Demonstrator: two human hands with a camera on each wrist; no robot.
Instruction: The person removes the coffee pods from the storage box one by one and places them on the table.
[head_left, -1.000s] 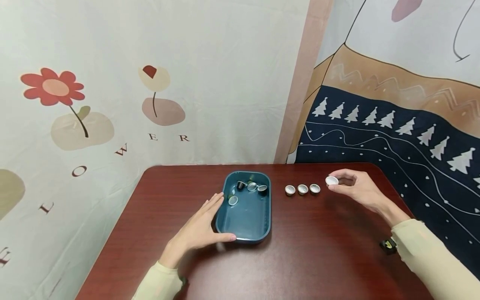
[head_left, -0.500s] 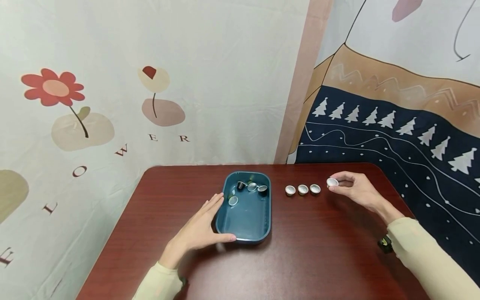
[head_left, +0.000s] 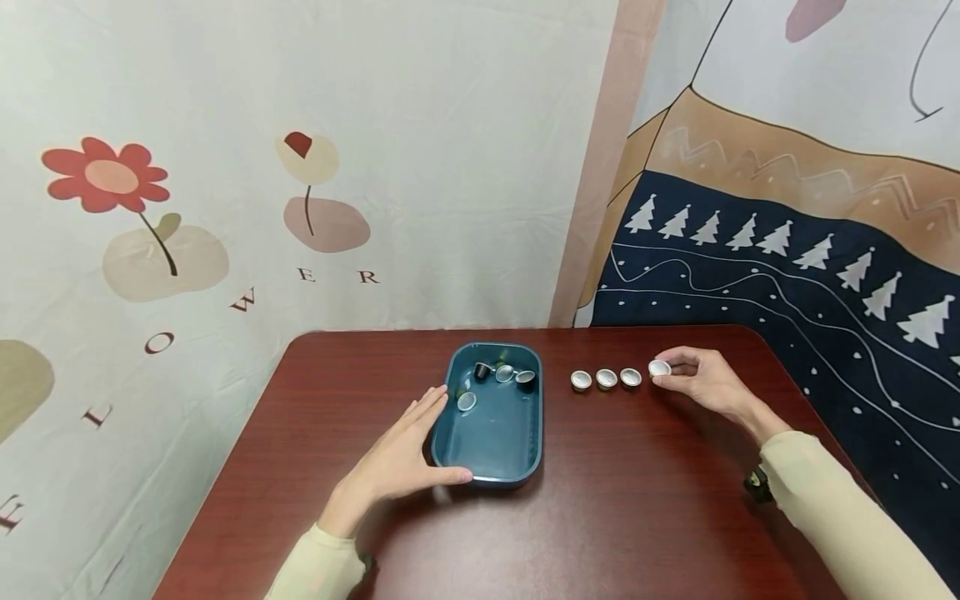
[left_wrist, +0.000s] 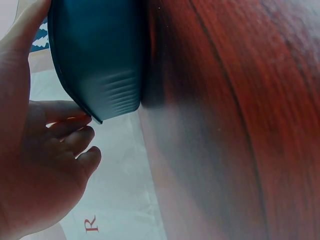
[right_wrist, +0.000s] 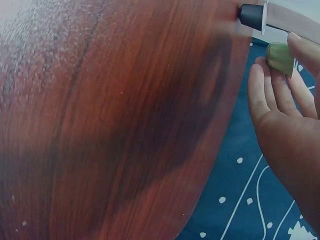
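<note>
My right hand pinches a coffee capsule between thumb and fingers, silver lid facing up, close over the table. In the right wrist view this capsule has a green body. Just left of it, three capsules stand in a row, lids up; the right wrist view shows a black capsule at the near end of that row. My left hand rests against the blue-green tray, fingers extended along its left rim and thumb on the near rim. Several capsules lie in the tray, mostly toward its far end.
The tray and the row stand on a dark red-brown wooden table. Behind the table hangs a pale cloth with flower prints. A navy cloth with white trees hangs on the right side.
My right hand has come slightly left and lower with the capsule, nearer to the row. My left hand and the tray have stayed in place.
</note>
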